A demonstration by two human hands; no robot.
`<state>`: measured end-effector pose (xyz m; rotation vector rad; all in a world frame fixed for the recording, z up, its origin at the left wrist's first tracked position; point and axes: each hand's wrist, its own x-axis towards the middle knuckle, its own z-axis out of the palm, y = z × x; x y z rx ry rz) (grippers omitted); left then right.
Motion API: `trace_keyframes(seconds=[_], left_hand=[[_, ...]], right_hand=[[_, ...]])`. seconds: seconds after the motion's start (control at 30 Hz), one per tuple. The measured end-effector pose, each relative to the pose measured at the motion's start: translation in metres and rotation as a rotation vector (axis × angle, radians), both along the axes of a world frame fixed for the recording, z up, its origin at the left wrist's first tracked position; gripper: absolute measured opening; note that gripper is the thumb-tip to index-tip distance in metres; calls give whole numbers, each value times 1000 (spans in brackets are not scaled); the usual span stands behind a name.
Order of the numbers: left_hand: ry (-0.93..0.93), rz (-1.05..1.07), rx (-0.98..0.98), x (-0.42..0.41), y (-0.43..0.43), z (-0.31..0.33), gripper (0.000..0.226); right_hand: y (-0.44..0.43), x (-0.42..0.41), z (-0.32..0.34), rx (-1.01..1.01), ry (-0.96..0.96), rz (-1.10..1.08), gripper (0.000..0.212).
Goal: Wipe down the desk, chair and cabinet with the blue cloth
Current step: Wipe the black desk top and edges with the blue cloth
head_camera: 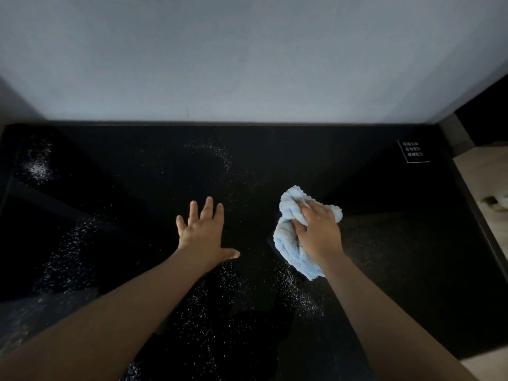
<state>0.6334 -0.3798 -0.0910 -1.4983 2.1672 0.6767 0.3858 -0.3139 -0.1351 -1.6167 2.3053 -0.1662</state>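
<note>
R hand [320, 232] grips bunched blue cloth [288, 237] on black desk [384, 257]; L hand [202, 232] just left of cloth, fingers spread wide, flat on desk.

One small black label [413, 151] at the desk's [302, 149] far right corner: three lines of white characters, probably Chinese, too blurred to read.

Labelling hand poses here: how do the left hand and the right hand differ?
The left hand lies flat with fingers spread and holds nothing; the right hand curls its fingers into the bunched blue cloth. The left hand is over bare black desk; the right hand has cloth beneath it. Both are palm-down.
</note>
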Motion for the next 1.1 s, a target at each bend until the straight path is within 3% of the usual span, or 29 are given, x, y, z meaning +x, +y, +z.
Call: trace_keyframes(seconds=[0.3, 0.67, 1.1], left_hand=[[-33, -129, 40, 16, 79, -10, 125], [-26, -174, 28, 24, 83, -15, 134], [-85, -196, 30, 21, 81, -16, 137]], right_hand=[[61, 18, 4, -37, -38, -55, 44], [132, 31, -6, 52, 24, -87, 53], [212, 61, 13, 56, -19, -242, 48]])
